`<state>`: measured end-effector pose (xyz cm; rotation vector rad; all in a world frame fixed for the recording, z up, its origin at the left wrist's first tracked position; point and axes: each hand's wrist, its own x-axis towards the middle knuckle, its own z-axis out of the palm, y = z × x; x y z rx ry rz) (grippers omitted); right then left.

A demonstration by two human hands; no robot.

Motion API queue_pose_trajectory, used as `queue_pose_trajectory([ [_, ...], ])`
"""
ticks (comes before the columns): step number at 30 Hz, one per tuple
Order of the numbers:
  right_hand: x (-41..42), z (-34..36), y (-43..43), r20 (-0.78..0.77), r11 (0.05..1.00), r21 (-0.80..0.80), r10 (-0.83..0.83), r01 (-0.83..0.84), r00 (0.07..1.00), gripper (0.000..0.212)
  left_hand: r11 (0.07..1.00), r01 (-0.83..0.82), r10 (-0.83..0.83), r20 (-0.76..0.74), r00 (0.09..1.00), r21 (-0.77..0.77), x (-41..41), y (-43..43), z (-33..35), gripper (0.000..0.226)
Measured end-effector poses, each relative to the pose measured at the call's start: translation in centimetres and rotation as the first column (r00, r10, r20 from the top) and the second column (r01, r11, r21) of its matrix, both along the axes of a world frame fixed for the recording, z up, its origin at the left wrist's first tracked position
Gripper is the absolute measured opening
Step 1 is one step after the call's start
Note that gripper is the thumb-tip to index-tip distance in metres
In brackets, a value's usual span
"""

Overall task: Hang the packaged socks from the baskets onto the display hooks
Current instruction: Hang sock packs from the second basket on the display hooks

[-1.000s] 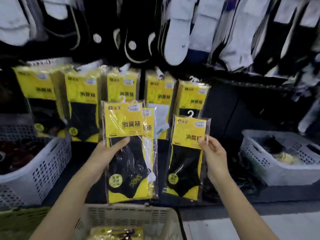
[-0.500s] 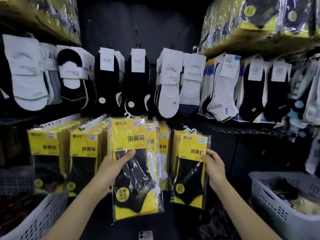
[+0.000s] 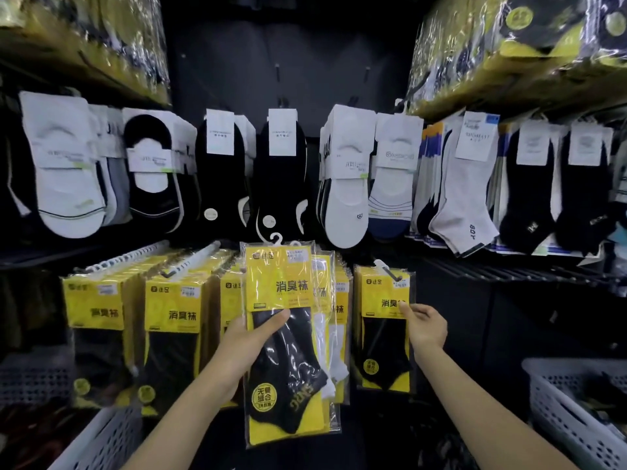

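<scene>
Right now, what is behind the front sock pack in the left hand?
A second pack with white socks shows along the right edge of the front pack; its remainder is covered.

Directly above the left grip (image 3: 242, 344) hang black no-show socks (image 3: 220, 184) with white card labels, white no-show socks (image 3: 68, 184) farther up-left, a grey ankle sock (image 3: 464, 205) above the right grip (image 3: 424, 329), and plastic-wrapped bundles (image 3: 509, 45) highest, up-right.

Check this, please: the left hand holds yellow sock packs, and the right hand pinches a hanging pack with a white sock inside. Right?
Not quite: the head view shows the hanging pack pinched by the right hand holds a black sock, not white. The rest stands.
</scene>
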<state>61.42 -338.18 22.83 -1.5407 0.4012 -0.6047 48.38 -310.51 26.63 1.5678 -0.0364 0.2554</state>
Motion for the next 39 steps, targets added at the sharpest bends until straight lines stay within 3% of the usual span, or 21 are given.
queue_pose_trajectory([
  [5, -1.7, 0.3, 1.2, -0.073, 0.996, 0.062, -0.064, 0.068, 0.995, 0.043, 1.0, 0.012, -0.012, -0.049, 0.999, -0.006, 0.2, -0.6, -0.4, 0.033],
  [8, -4.7, 0.4, 2.8, 0.023, 0.959, 0.118, 0.257, -0.258, 0.966, 0.035, 0.998, 0.047, -0.046, -0.048, 0.998, 0.03, -0.1, -1.4, -0.9, 0.039],
  [10, -7.1, 0.9, 3.8, 0.081, 0.842, 0.108, 0.523, -0.529, 0.848, 0.04, 0.995, 0.071, -0.068, -0.049, 0.996, 0.063, -0.4, -2.1, -1.3, 0.03],
  [12, -8.9, 1.4, 4.4, 0.085, 0.729, 0.094, 0.672, -0.678, 0.735, 0.041, 0.994, 0.085, -0.081, -0.055, 0.995, 0.076, -0.7, -2.9, -1.6, 0.025],
  [14, -10.1, 1.8, 4.6, 0.077, 0.675, 0.085, 0.728, -0.732, 0.681, 0.033, 0.989, 0.096, -0.091, -0.048, 0.995, 0.109, -0.9, -3.5, -2.0, 0.023],
  [20, -10.9, 1.4, 2.3, 0.164, 0.794, 0.105, 0.581, -0.599, 0.797, 0.018, 0.993, 0.014, -0.013, -0.006, 1.0, 0.121, -1.2, -3.6, -2.6, 0.008],
  [26, -9.7, 0.6, -1.8, 0.123, 0.932, 0.128, 0.323, -0.338, 0.938, 0.013, 0.996, -0.067, 0.066, 0.018, 0.998, 0.06, -1.2, -2.0, -2.0, 0.008],
  [29, -8.6, 1.5, -2.7, 0.136, 0.945, 0.105, 0.295, -0.31, 0.946, 0.011, 0.996, -0.083, 0.082, 0.031, 0.996, 0.037, -1.2, -1.7, -1.7, 0.008],
  [35, -6.5, 2.8, -2.6, 0.142, 0.901, -0.158, 0.426, -0.405, 0.893, 0.01, 0.997, -0.058, 0.055, 0.04, 0.998, 0.06, -1.2, -2.0, -1.5, 0.004],
  [39, -4.9, 2.3, -2.5, 0.103, 0.889, -0.086, 0.456, -0.449, 0.884, 0.011, 0.996, -0.068, 0.065, 0.048, 0.997, 0.061, -0.8, -1.8, -1.5, 0.004],
])
